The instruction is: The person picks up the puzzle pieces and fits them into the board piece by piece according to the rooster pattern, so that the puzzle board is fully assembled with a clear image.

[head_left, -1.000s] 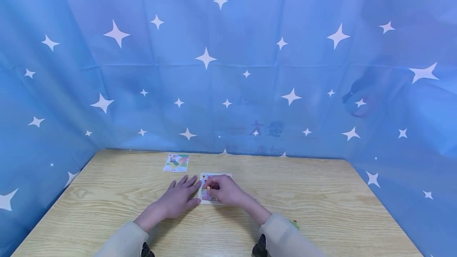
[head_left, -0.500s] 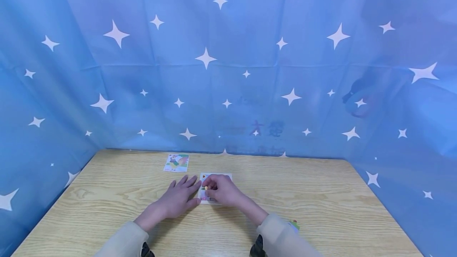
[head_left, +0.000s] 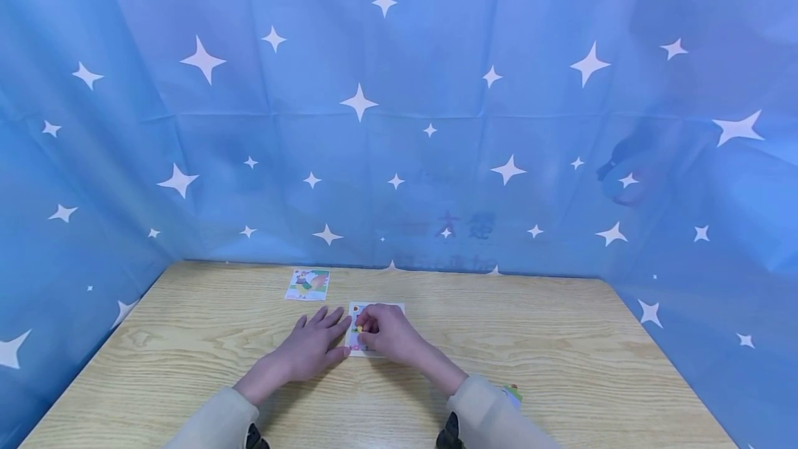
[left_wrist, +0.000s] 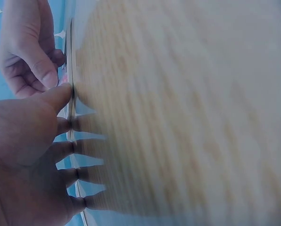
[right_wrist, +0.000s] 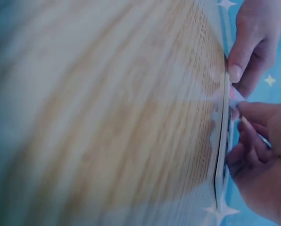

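A small board (head_left: 399,307) with a white border and a colourful picture lies flat on the wooden table, in the middle of the head view. My left hand (head_left: 312,347) rests with its fingers spread, thumb and fingertips at the board's left edge. Above the picture, the thumb and forefinger of my right hand (head_left: 393,332) pinch a small yellowish piece (head_left: 359,329), mostly hidden by the fingers. The right wrist view shows the pinching right hand (right_wrist: 268,150) low over the board, with the left hand (right_wrist: 253,42) beyond it.
A square picture card (head_left: 308,285) of a cartoon animal lies behind and left of the board. A green and blue piece (head_left: 514,394) shows beside the right sleeve. A blue curtain (head_left: 399,144) with white stars closes off the table's back and sides.
My right hand has shifted slightly left over the board, and the small piece between its fingers sits a little differently. The left hand has stayed in place.
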Demonstrator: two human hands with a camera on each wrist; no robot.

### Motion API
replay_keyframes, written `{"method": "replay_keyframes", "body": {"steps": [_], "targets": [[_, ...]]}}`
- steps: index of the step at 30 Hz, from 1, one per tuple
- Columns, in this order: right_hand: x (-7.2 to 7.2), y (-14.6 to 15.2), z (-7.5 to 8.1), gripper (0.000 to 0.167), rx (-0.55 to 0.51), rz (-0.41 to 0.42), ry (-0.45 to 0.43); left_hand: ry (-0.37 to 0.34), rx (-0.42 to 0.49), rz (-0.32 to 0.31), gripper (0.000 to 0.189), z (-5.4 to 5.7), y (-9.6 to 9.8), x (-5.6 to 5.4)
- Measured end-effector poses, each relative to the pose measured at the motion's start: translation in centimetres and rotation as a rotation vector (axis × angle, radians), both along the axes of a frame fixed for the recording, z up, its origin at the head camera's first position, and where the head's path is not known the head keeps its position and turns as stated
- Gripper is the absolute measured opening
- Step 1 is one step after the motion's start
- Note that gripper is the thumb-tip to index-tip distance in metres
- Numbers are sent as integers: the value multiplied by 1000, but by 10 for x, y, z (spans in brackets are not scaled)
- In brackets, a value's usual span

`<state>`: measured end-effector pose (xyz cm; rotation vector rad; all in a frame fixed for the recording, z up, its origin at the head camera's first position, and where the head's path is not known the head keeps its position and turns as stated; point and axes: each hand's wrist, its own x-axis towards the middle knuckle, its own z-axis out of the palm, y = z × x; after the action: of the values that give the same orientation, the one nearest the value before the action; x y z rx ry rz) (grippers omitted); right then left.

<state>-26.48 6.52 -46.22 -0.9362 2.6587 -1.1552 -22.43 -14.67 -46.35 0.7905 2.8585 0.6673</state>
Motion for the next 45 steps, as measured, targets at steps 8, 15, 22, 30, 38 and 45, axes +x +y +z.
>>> {"method": "replay_keyframes", "body": {"steps": [8,15,22,30,38,45], "targets": [[-1,2,0,9,132,7,79,42,8,-12,59,-6,-1,-3],[-2,3,-3,10,167,16,106,4,-10,12,57,2,1,1],[-1,4,-3,14,177,42,102,-5,-25,24,57,4,3,3],[1,8,1,25,197,73,81,-16,-20,35,59,7,3,4],[3,11,4,29,224,130,123,-20,-25,37,60,6,4,3],[1,14,1,30,172,120,59,-30,-32,40,60,7,4,3]]}}
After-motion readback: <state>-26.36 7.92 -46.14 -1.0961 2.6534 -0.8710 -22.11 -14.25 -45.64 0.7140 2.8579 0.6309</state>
